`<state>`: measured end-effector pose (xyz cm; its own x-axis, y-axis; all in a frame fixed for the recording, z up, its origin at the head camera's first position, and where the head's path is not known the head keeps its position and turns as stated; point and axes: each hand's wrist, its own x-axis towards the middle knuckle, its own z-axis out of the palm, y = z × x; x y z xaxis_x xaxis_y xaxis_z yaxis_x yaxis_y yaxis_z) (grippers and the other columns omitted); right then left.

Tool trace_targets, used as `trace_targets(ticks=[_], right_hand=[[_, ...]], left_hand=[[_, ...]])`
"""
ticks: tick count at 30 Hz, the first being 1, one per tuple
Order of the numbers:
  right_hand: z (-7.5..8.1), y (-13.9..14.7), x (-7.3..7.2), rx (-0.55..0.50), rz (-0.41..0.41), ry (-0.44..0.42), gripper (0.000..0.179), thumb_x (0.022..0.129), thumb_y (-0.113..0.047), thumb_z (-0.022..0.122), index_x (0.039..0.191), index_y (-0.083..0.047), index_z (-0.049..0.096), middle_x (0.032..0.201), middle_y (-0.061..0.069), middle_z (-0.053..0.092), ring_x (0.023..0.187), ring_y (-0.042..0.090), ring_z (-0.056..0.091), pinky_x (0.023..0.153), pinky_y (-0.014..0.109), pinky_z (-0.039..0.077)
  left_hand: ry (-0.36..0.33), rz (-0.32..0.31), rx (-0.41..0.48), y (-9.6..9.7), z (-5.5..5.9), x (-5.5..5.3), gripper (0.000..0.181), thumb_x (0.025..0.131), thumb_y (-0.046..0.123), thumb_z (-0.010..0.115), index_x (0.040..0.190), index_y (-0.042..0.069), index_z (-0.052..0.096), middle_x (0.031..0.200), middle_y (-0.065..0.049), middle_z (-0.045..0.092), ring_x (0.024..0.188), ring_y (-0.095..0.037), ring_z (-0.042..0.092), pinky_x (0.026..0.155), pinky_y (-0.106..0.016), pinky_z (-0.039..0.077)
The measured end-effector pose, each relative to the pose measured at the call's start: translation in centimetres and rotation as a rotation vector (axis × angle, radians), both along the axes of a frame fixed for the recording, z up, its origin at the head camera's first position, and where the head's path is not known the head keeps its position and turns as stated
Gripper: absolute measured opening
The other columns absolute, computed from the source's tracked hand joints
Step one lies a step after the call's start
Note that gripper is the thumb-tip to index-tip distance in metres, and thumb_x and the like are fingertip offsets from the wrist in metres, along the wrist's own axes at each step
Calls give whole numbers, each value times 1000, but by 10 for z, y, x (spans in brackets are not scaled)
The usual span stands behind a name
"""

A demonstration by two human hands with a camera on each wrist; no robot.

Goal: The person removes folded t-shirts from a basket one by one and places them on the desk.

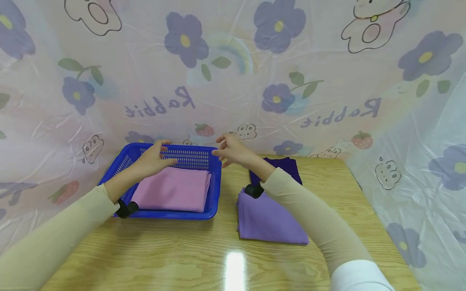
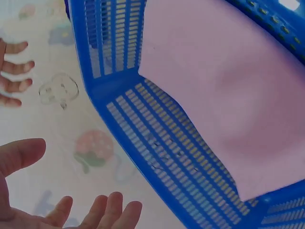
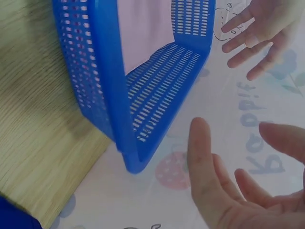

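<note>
A folded pink cloth (image 1: 174, 189) lies inside a blue plastic basket (image 1: 215, 190) with slotted walls. Over the basket's back left part hovers my left hand (image 1: 152, 161), thumb and fingers spread, holding nothing. My right hand (image 1: 233, 151) is raised by the basket's back right corner, its fingers loosely bent and apart from one another. Both palms face inward in the head view. In the left wrist view the pink cloth (image 2: 224, 90) lies flat on the basket floor, and the left fingers show beyond the rim. The right wrist view shows the right fingertips (image 3: 200, 136) off the basket wall.
Right of the basket, a folded lilac cloth (image 1: 271, 220) lies on the wooden table (image 1: 174, 254). Behind it sits a dark purple cloth (image 1: 287, 167), partly covered by my right forearm. A printed curtain (image 1: 233, 93) hangs along the table's back and sides.
</note>
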<state>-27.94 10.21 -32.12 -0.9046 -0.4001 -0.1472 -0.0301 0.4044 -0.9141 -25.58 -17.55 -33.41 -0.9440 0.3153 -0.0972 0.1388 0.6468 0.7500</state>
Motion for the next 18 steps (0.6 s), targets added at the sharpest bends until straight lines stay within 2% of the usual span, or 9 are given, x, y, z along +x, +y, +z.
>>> trace_targets(ticks=[3,8,11,14,18], right_hand=[[-3,-9,-3,10,8,-34,50,98,-11,65,138,0,38,125,23,51,112,47,58,77,45,60],[-11,-26,-10,39,38,-87,57,97,-15,66,142,2,36,134,24,49,109,42,60,76,40,61],[-15,-37,-12,58,63,-102,64,98,-17,66,147,3,31,141,25,46,109,41,61,80,43,60],[-18,-44,-15,80,71,-117,71,98,-18,65,151,4,24,150,25,37,113,43,60,83,47,58],[-21,-51,-18,100,60,-138,77,98,-19,65,154,4,18,158,23,25,118,46,56,86,51,56]], left_hand=[[-65,14,6,-9,2,-4,78,100,23,60,156,-2,12,152,-36,23,138,-55,26,105,-65,35],[-125,12,-38,-25,-4,-15,79,101,25,58,155,-6,10,152,-39,20,137,-57,25,105,-67,35],[-175,-1,-85,-35,-7,-23,80,101,28,57,154,-9,9,152,-40,18,137,-56,24,107,-66,32],[-227,-27,-124,-44,-9,-31,82,102,32,56,153,-11,10,152,-40,17,137,-56,24,107,-65,33],[-307,-60,-118,-55,-11,-38,83,103,34,53,151,-15,5,153,-41,11,137,-57,22,108,-65,32]])
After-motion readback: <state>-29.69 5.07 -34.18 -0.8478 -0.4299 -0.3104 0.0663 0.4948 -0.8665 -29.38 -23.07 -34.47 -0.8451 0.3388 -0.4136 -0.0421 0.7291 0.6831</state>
